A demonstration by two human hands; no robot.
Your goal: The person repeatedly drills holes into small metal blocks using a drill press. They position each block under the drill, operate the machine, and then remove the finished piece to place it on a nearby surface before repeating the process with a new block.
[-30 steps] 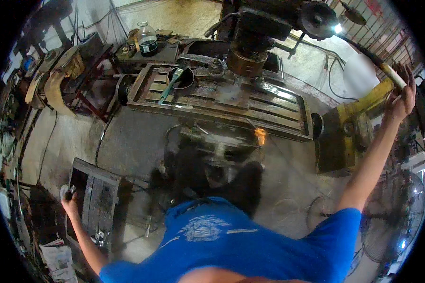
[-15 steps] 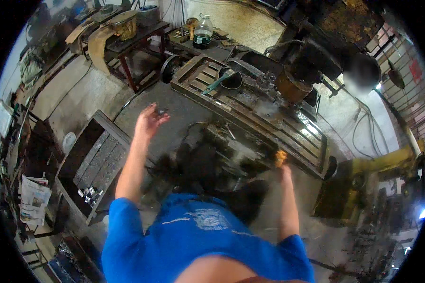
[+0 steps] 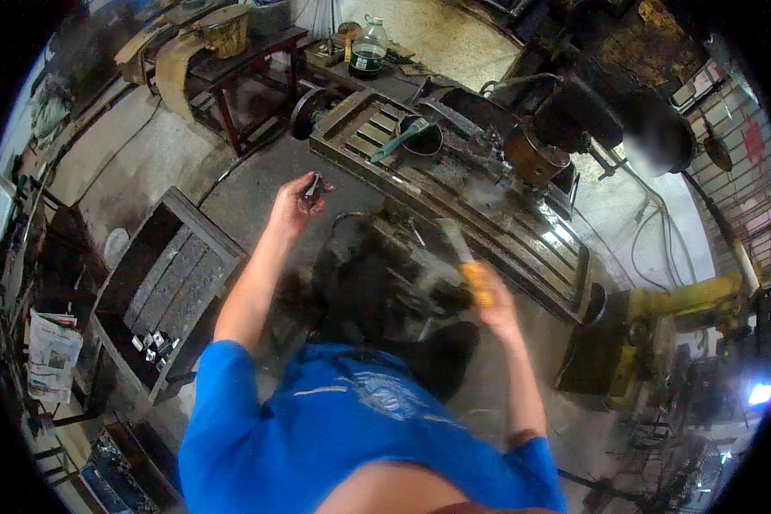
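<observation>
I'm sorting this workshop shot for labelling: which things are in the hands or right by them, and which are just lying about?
In hand:
- left hand holds a small dark metal piece
- right hand grips a yellow-handled tool, blurred
- slotted machine table just beyond both hands

Lying about:
- glass jug at the back
- open tray of small parts on the left
- newspaper
- yellow machine on the right

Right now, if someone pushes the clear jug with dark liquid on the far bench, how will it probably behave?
The jug looks only partly filled with dark liquid low down, so it is probably bottom-heavy and would slide rather than tip. If glass, which I cannot tell, it could break. It stands among clutter on the bench, so a push may knock neighbours.
</observation>
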